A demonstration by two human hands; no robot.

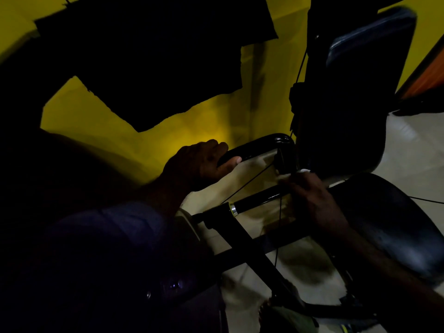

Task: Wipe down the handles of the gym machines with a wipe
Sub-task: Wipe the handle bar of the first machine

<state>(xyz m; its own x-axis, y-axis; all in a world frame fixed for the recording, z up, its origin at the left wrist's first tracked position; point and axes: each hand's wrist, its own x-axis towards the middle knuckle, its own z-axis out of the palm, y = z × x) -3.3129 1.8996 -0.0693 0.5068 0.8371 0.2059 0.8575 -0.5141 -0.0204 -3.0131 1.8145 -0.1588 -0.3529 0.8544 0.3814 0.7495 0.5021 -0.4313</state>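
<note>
Wipe: a small white crumpled wipe (303, 172) peeks out at the fingertips of the right hand (310, 197), pressed where the curved handle (264, 145) bends down towards the straight bar (258, 199).
Right hand: it reaches in from the lower right with its fingers bunched round the wipe; motion blur hides how each finger lies.
Left hand: the left hand (204, 162) grips the upper run of the curved handle, fingers wrapped over the top and thumb underneath.
Curved handle: a glossy black tube, rounded at the bend, catching small highlights.
Straight bar: a black tube with a bright metal ring (233, 209) near its left end.
Cable: a thin dark cable (249, 182) runs slantwise between the handle and the bar.
Pads: a smooth black seat pad (389, 227) lies just right of the right hand; an upright back pad (370, 58) stands above it.
Surroundings: a yellow wall (101, 116) lies behind, with pale floor (413, 150) below.
</note>
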